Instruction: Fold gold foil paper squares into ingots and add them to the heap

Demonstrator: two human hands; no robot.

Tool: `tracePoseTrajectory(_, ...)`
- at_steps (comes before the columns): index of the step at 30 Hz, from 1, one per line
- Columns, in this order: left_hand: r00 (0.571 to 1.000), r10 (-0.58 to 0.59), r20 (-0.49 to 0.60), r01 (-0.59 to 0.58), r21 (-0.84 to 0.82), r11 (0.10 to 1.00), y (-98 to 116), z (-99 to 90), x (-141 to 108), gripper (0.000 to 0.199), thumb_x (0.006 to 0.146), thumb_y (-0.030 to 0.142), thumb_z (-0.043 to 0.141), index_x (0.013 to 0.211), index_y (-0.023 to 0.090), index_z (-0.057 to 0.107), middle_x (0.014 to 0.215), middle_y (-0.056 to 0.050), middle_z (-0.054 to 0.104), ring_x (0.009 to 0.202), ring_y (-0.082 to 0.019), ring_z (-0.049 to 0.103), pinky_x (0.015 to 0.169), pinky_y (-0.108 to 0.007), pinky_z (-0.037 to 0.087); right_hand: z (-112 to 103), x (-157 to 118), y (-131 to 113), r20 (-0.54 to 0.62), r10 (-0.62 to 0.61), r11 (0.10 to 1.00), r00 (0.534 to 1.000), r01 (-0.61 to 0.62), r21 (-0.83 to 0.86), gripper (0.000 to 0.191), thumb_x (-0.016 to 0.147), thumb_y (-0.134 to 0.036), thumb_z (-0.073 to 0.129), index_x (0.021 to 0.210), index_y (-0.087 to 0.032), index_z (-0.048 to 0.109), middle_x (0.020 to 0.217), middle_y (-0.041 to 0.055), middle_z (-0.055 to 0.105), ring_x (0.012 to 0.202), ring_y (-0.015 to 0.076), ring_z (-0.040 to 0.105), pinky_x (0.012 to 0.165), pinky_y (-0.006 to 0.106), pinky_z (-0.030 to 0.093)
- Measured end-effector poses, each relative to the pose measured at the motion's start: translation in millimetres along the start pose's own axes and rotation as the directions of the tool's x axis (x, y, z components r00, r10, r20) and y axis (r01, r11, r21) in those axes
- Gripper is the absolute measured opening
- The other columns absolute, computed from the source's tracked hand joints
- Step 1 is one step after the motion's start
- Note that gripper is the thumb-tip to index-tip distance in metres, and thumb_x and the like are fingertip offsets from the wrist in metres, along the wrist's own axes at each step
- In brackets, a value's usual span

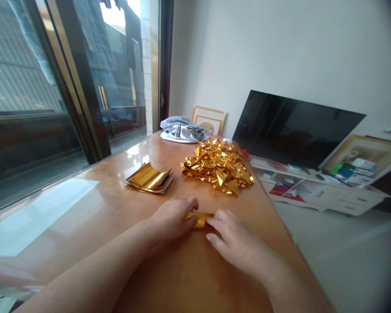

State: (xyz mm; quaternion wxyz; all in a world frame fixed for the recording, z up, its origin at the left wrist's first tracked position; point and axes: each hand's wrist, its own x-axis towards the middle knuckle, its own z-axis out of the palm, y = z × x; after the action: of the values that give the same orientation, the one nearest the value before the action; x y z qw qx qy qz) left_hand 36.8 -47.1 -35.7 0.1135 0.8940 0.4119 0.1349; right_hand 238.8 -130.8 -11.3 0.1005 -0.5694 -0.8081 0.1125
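My left hand (172, 219) and my right hand (236, 241) hold a narrow folded strip of gold foil paper (201, 219) between them on the wooden table (195, 269), one at each end. The strip's middle shows, and my fingers hide its ends. Ahead of my hands lies a loose, crumpled heap of gold foil pieces (217, 167). To the left of that heap sits a small stack of gold foil sheets (149, 179), their edges curling upward. Neither hand touches the heap or the stack.
A crumpled grey-and-white cloth (180, 130) and a leaning picture frame (208, 119) stand at the table's far end. A large window (68, 78) runs along the left. On the right, past the table's edge, a dark flat screen (296, 128) leans above a low white cabinet (319, 191).
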Motion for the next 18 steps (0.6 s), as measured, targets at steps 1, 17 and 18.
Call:
tracePoseTrajectory(1,1.000,0.003,0.006,-0.003,0.008,1.000,0.4,-0.1,0.0,0.021,0.087,0.032,0.056,0.105,0.022,0.057,0.094,-0.005,0.071,0.081,-0.022,0.066,0.065,-0.028,0.042,1.1,-1.4,-0.9,0.009,0.016,1.000,1.000,-0.015,-0.012,0.025,0.092,-0.033,0.058,0.112,-0.024,0.069,0.104,0.0080,0.060,0.102,0.0246,0.056,0.092,0.036,0.044)
tracePoseTrajectory(17,0.991,0.129,0.045,-0.130,0.027,0.991,2.5,1.9,0.4,0.017,0.092,0.026,0.050,0.089,0.020,0.065,0.089,-0.007,0.064,0.083,-0.020,0.062,0.078,-0.032,0.047,6.4,-9.2,-6.7,0.064,0.121,0.993,0.991,-0.121,-0.002,0.028,0.088,-0.029,0.063,0.116,-0.027,0.066,0.112,0.0083,0.061,0.104,0.0273,0.057,0.093,0.039,0.046)
tracePoseTrajectory(18,0.991,0.127,0.049,-0.128,0.024,0.991,2.8,1.5,0.2,0.017,0.092,0.026,0.050,0.089,0.020,0.066,0.090,-0.007,0.064,0.083,-0.020,0.062,0.078,-0.032,0.047,6.5,-9.2,-6.3,0.064,0.121,0.993,0.991,-0.121,-0.001,0.028,0.088,-0.030,0.062,0.116,-0.027,0.066,0.112,0.0084,0.061,0.104,0.0273,0.057,0.093,0.039,0.047)
